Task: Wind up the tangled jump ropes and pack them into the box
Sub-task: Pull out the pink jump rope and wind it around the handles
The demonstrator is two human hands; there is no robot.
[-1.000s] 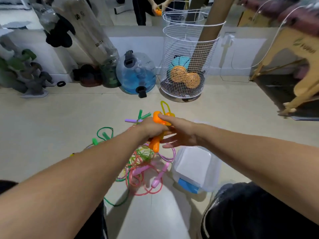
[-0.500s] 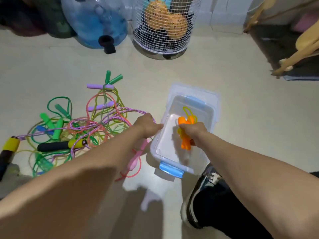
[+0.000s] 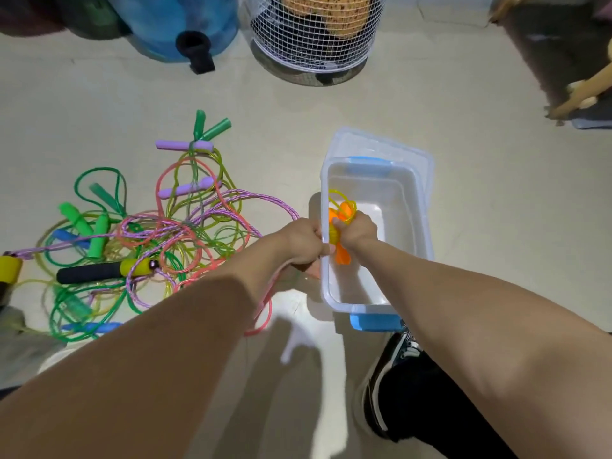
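Right hand point(image 3: 356, 228), frame centre, fingers curled tight round wound jump rope point(image 3: 338, 233): orange handles, yellow cord loops. Bundle held inside clear plastic box point(image 3: 420, 207) with blue latches, near its left wall. Left hand point(image 3: 303, 241) just beside, fingers curled at box's left rim, thumb tip touching bundle; whether it holds rim cannot tell. Tangled rope pile point(image 3: 149, 240) on floor, left of frame: green, purple, pink, blue handles, black-and-yellow handle point(image 3: 102, 270). Wire basket point(image 3: 314, 38) top centre, blue water jug point(image 3: 185, 24) top left. Black sneaker point(image 3: 387, 382) lower right.
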